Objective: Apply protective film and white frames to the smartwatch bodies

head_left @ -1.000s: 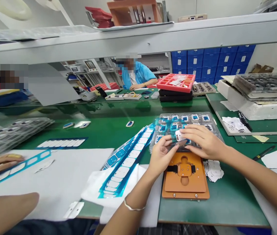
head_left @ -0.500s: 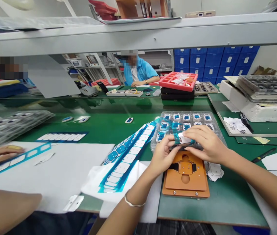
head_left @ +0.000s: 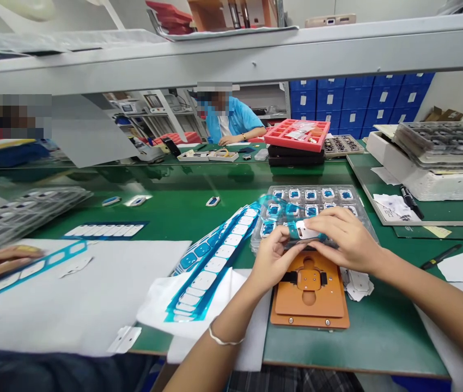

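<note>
Step in hand, as I read it: two-handed handling of a small white plate with blue film at its 9 o'clock side. Left hand: thumb and index closed on the plate's near left end. Right hand: fingertips on its far right edge, thumb below, also gripping. Exact contact under the fingers is hidden. Plate is up in the hands, over the near edge of the clear tray of blue-and-white parts. Orange block sits at 6 o'clock from the plate, white scraps at 5, film strips at 8. Co-worker's hand is well apart at 9, on another blue strip. My call: next move needs both pinches steady and the plate's edges in line with the film; slack film could fold or snag on the fingertips.
</note>
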Demonstrator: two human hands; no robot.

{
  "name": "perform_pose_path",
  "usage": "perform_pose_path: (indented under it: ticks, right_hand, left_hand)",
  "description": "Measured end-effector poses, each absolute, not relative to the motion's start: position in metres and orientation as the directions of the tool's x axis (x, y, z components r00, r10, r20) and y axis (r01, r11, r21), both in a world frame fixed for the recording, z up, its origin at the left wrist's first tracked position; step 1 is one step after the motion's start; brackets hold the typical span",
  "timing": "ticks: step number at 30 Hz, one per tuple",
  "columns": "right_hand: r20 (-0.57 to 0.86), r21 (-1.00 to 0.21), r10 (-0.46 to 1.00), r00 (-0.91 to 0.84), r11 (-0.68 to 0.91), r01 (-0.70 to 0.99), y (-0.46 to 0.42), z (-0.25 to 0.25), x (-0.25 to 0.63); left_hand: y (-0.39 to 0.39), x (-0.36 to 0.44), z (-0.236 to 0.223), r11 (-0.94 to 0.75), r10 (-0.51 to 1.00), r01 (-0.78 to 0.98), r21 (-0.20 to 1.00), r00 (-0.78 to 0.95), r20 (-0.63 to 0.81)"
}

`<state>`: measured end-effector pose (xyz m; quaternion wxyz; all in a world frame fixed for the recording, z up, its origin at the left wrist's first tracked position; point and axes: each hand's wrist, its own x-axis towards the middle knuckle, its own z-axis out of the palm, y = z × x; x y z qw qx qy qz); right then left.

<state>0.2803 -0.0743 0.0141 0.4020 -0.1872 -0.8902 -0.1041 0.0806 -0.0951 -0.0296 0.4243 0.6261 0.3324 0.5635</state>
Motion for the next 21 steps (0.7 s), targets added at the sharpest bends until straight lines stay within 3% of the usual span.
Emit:
perform_pose_path:
  ticks: [8,21]
  right_hand:
    - [0.778,-0.02,0.254,-0.574,0.924,0.382,-0.0729,0.0087,0.2797]
    - [0.693,-0.203,0.393,-0.604,0.911,0.359,-0.0769,0.0076,0.2787]
  left_hand:
    - [-0.0923,0.0767,-0.0306,-0.365,0.92,0.06,0.929,0.176,0.35]
    - [-0.0939,0.0753,-0.0246,-0.491,0.849,0.149,0.858,0.305,0.432]
